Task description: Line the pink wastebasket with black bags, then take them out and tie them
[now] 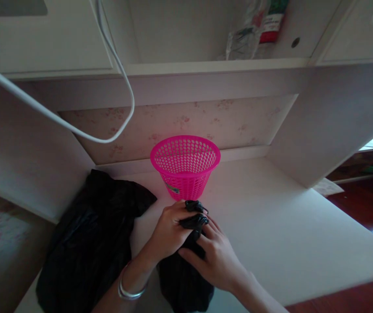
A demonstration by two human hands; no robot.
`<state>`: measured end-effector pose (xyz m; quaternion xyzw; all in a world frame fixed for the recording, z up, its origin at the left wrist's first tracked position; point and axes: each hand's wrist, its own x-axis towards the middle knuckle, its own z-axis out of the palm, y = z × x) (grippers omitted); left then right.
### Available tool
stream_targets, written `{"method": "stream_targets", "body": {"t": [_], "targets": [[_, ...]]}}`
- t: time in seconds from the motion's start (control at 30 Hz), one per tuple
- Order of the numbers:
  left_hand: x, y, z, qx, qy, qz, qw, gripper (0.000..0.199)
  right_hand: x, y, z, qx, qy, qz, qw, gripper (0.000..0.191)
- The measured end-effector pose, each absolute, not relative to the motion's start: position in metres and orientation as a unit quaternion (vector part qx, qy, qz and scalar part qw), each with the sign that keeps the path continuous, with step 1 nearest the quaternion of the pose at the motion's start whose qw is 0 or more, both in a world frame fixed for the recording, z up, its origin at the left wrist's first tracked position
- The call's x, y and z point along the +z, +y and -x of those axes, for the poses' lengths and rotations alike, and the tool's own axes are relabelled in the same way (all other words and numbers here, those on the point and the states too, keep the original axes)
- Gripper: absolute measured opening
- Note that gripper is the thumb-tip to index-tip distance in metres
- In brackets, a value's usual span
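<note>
Both hands meet at the bunched top of a black plastic bag (pixel 186 282) in front of me. My left hand (pixel 170 230), with a silver bangle on its wrist, is closed on the gathered plastic. Bits of the bag stick out between its fingers. My right hand (pixel 217 256) is closed around the bag's neck from the other side, fingers bent over the plastic. Just beyond the hands stands a pink perforated basket (pixel 189 184), upright, with a small label on its front. A larger black plastic bag (pixel 98 234) lies to the left of my left arm.
The white desktop (pixel 254 217) extends to the right, with reddish wooden floor (pixel 362 221) past its edge. A white cable (pixel 58 119) hangs in a loop at upper left. An overhead shelf (pixel 179 69) holds clear plastic packaging (pixel 243 41) and a red-and-green container (pixel 273 26).
</note>
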<state>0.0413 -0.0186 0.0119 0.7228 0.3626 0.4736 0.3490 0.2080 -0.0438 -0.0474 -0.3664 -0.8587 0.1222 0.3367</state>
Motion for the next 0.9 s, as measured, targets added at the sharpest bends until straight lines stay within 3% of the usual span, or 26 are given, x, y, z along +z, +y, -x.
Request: {"method": "stream_targets", "body": {"t": [0.1,0.23,0.4,0.57,0.63,0.8,0.9], "targets": [[0.013,-0.021,-0.044,0.484,0.365,-0.714,0.351,0.036,-0.051,-0.045,-0.203,0.124,-0.846,0.385,0.346,0.031],[0.016,-0.024,-0.050,0.503,0.382,-0.692,0.350,0.028,-0.057,-0.042,-0.203,0.141,-0.824,0.406,0.369,0.011],[0.019,-0.027,-0.051,0.483,0.384,-0.696,0.368,0.013,-0.049,-0.038,-0.219,0.202,-0.804,0.416,0.374,0.027],[-0.006,-0.041,-0.037,0.515,0.380,-0.659,0.394,0.053,-0.026,-0.031,-0.257,0.142,-0.802,0.428,0.391,0.038],[-0.023,-0.051,-0.030,0.532,0.384,-0.633,0.411,0.056,-0.017,-0.022,-0.282,0.115,-0.797,0.436,0.403,0.037],[-0.058,-0.075,-0.015,0.477,0.446,-0.601,0.461,0.041,0.000,0.021,-0.355,0.085,-0.780,0.477,0.396,0.024],[-0.069,-0.085,-0.012,0.437,0.503,-0.569,0.482,0.035,0.001,0.052,-0.394,0.116,-0.761,0.512,0.382,0.032]]}}
